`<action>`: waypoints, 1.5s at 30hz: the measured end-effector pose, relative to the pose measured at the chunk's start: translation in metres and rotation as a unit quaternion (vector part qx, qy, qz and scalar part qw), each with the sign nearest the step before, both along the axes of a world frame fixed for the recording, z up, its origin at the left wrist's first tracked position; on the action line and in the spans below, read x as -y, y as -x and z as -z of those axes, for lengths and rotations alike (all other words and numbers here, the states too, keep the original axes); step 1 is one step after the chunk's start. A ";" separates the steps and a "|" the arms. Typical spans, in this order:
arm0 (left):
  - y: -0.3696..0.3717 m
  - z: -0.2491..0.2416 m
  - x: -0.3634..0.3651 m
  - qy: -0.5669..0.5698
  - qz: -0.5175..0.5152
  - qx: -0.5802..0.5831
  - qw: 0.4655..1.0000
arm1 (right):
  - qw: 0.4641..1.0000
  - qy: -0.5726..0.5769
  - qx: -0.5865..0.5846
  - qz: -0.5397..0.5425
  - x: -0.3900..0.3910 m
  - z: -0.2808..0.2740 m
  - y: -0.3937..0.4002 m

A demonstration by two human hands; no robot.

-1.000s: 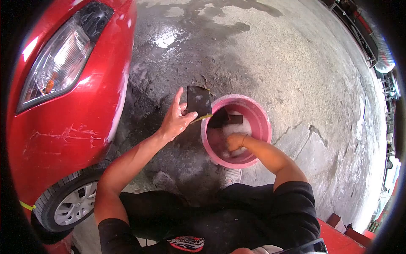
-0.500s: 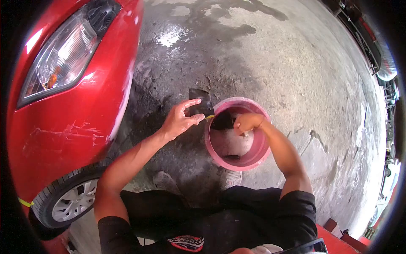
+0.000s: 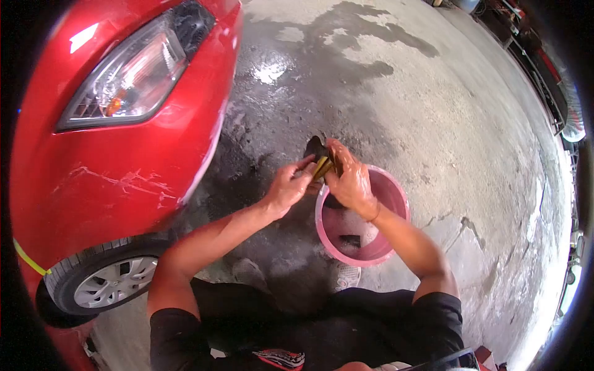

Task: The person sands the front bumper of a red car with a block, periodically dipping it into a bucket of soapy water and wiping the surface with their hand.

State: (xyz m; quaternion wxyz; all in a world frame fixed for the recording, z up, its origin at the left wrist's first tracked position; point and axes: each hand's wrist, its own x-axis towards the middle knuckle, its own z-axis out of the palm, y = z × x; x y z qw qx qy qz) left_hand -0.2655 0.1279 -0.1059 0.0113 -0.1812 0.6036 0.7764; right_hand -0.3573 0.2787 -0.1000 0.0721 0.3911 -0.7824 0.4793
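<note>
A black sheet of sandpaper point(image 3: 316, 147) with a yellowish back is bent between my two hands, above the far left rim of a pink tub point(image 3: 397, 195). My left hand point(image 3: 288, 190) pinches its near side, thumb and fingers closed around it. From the right, my right hand point(image 3: 351, 184) looks wet and grips the other edge, its fingers partly hiding the sheet. Inside the tub is cloudy, foamy water. A small dark piece point(image 3: 351, 240) lies in it toward the near side.
To the left stands a red car point(image 3: 142, 167) with white scratches on its bumper below the headlight point(image 3: 133, 77). Its front wheel point(image 3: 111, 281) is at lower left, with yellow tape point(image 3: 31, 256) beside it. The concrete floor point(image 3: 458, 123) has wet patches.
My right hand has come up out of the tub to the sandpaper, joining my left hand. The sheet, earlier held flatter, is now bent. The view has shifted slightly.
</note>
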 end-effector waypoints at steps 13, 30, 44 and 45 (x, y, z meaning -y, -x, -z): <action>-0.002 -0.005 0.006 -0.125 -0.005 -0.094 0.988 | 0.999 -0.028 -0.033 -0.014 0.012 -0.006 -0.016; -0.001 -0.006 0.019 -0.026 -0.013 -0.113 0.993 | 0.996 0.034 0.079 0.024 0.010 -0.010 -0.019; -0.001 -0.010 0.016 0.011 0.050 -0.106 0.993 | 0.998 0.062 -0.016 0.006 0.014 -0.019 -0.022; -0.001 -0.006 0.016 -0.005 0.059 -0.124 0.991 | 0.998 0.055 -0.039 0.003 0.012 -0.019 -0.021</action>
